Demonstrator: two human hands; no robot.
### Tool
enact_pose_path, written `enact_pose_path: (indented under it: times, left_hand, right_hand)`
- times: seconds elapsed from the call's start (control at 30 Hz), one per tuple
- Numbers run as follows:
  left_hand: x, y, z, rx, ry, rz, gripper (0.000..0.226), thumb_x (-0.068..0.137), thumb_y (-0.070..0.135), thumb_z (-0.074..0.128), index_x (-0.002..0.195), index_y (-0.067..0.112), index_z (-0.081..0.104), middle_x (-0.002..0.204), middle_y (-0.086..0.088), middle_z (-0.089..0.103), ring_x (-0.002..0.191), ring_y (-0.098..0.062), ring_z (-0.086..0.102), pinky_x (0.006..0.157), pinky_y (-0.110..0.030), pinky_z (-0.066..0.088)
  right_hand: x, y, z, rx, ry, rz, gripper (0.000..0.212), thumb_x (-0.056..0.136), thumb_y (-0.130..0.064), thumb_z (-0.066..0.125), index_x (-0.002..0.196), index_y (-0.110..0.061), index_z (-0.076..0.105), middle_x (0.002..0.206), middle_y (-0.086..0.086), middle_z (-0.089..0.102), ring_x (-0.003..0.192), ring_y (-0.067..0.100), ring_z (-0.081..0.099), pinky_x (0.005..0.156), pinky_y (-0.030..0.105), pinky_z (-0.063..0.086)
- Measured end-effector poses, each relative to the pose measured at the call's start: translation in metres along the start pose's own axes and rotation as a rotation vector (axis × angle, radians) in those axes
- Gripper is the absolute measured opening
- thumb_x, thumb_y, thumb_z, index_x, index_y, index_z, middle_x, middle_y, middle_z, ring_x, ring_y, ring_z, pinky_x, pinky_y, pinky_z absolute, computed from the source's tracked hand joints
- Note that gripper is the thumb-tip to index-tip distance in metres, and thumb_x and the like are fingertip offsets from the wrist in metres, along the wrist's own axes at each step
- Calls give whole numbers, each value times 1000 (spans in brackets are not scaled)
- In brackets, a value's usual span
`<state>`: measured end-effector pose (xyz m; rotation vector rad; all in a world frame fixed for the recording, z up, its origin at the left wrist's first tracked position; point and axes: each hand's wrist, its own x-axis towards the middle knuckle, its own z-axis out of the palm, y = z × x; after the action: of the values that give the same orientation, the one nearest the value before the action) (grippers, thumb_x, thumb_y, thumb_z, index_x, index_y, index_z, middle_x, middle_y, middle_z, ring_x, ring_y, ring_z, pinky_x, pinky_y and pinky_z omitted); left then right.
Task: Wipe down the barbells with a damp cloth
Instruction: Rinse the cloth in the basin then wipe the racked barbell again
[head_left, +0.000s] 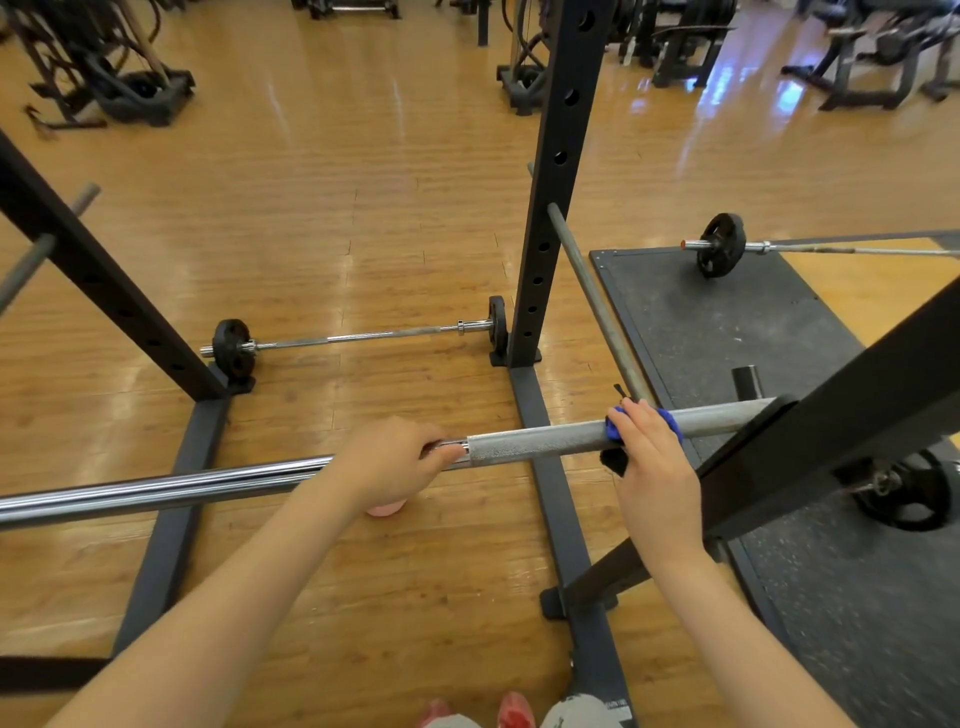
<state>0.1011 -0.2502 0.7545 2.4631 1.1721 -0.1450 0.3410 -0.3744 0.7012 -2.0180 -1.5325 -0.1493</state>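
Gripping the racked barbell (540, 441) with both hands, you stand square to it. Your left hand (395, 460) curls round the bar right where the smooth chrome meets the knurled grey section. Your right hand (654, 467) wraps a blue cloth (667, 418) over the knurling, further along toward the rack upright (831, 447), fingers folded over the top of the bar. Beyond your grip, a second barbell (363, 336) lies on the wooden floor (363, 208); a third (810, 247) rests on the black mat (727, 322) past your right hand.
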Motion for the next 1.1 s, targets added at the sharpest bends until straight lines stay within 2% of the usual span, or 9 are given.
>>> enact_pose_path:
  times: [0.13, 0.43, 0.6, 0.7, 0.83, 0.9, 0.97, 1.03, 1.1]
  left_hand:
    - [7, -3, -3, 28, -71, -5, 39, 97, 50, 38, 70, 23, 44, 72, 5, 52, 71, -18, 48, 59, -32, 34]
    - [17, -7, -6, 11, -201, 65, 39, 99, 44, 39, 69, 20, 44, 70, 0, 50, 64, -17, 44, 58, -32, 32]
    - [27, -13, -13, -418, -434, -22, 42, 101, 40, 40, 76, 10, 55, 61, -1, 53, 48, -12, 47, 48, -22, 41]
    - [28, -14, -17, -517, -493, -56, 47, 101, 42, 38, 83, 4, 59, 58, 1, 54, 46, -12, 48, 47, -23, 43]
    - [15, -3, -12, -185, -235, -8, 39, 101, 44, 34, 75, 21, 53, 73, 5, 61, 71, -17, 57, 65, -29, 41]
    - [0, 3, 6, 82, 135, 16, 34, 100, 43, 31, 83, 24, 52, 92, 1, 63, 89, -22, 56, 76, -33, 37]
    - [-21, 11, 28, 163, 439, -8, 43, 93, 44, 32, 101, 15, 63, 111, -6, 65, 107, -29, 60, 94, -39, 30]
    - [-35, 14, 48, 146, 520, -65, 57, 93, 45, 29, 118, 5, 62, 128, -14, 60, 123, -34, 54, 104, -43, 20]
    - [-42, 17, 61, 157, 467, -119, 70, 100, 49, 16, 130, 0, 55, 137, -18, 52, 130, -34, 46, 107, -45, 17]
  right_hand:
    - [0, 1, 0, 11, -5, 10, 57, 66, 15, 75, 120, 2, 62, 123, 16, 62, 121, 33, 54, 103, 47, 33]
    - [4, -7, -10, 52, -16, 30, 54, 65, 16, 75, 117, 2, 64, 120, 16, 63, 117, 34, 57, 101, 47, 36]
    - [10, -11, -13, 75, -81, 65, 51, 72, 15, 70, 119, -2, 63, 125, 11, 62, 120, 28, 55, 104, 36, 30]
    - [7, -33, -3, 86, -79, 40, 54, 69, 18, 71, 118, -2, 64, 123, 12, 62, 119, 29, 56, 104, 43, 36]
    - [-11, -76, 18, 97, -149, -216, 66, 58, 15, 80, 119, -4, 63, 123, 12, 63, 118, 28, 57, 102, 44, 37]
    - [-12, -72, 19, 106, -160, -273, 69, 59, 13, 81, 123, -4, 61, 128, 12, 60, 122, 27, 54, 103, 42, 37]
    - [-12, -52, 13, 77, -94, -210, 67, 60, 14, 78, 122, -2, 60, 128, 14, 59, 122, 29, 53, 102, 47, 36]
    - [-11, -39, 7, 30, -43, -133, 68, 58, 18, 77, 122, 0, 60, 127, 16, 59, 121, 32, 54, 101, 51, 35]
    - [-11, -47, 13, 10, -11, -120, 69, 57, 21, 76, 121, 1, 60, 126, 16, 60, 121, 32, 54, 102, 50, 36]
